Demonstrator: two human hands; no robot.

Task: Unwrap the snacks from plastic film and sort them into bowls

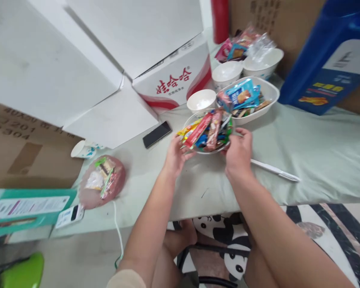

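Note:
Between my two hands is a clear bowl (208, 152) heaped with wrapped snacks (201, 130) in red, yellow, brown and green packets. My left hand (176, 156) grips its left side, fingers partly under the rim. On the opposite side, my right hand (239, 152) closes round the rim. Whether the bowl touches the table is hard to tell. Just behind it stands an oval white dish (270, 90) with blue packets (243, 94) in it. A white paper bowl (201, 100) sits close behind the clear bowl. A white pen-like stick (274, 170) lies right of my right hand.
A black phone (157, 135) lies left of the bowl. Further left is a pink bowl (120, 176) with a few packets. A white carton (180, 82) stands behind, a blue container (318, 80) at right. More paper bowls (226, 74) stand at the back. A white cable (117, 228) hangs over the front edge.

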